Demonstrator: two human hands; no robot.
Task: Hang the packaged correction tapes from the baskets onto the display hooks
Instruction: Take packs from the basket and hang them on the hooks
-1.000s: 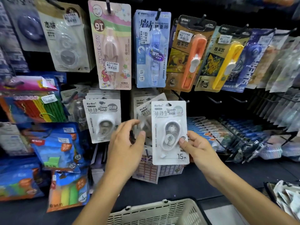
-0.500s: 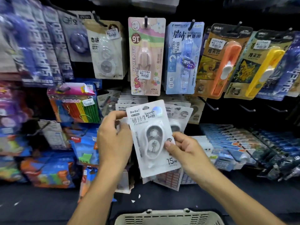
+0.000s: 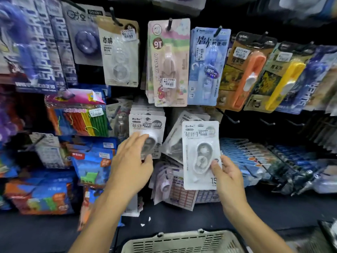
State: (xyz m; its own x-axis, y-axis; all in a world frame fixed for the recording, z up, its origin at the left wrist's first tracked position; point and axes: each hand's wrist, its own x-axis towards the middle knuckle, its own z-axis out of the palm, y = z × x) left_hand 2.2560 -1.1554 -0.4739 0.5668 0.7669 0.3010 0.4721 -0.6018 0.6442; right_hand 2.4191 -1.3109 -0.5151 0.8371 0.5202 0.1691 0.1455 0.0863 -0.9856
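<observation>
In the head view, your right hand (image 3: 228, 172) pinches the white correction tape pack (image 3: 200, 154) by its lower right edge, upright before the hooks. Your left hand (image 3: 131, 161), fingers loosely spread, touches the hanging stack of packs (image 3: 147, 123). A basket (image 3: 182, 241) sits below.

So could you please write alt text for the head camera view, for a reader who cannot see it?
A person's right hand holds a white packaged correction tape in front of a stationery display, while the left hand reaches to a hanging stack of matching packs. A pale plastic basket sits below.
</observation>
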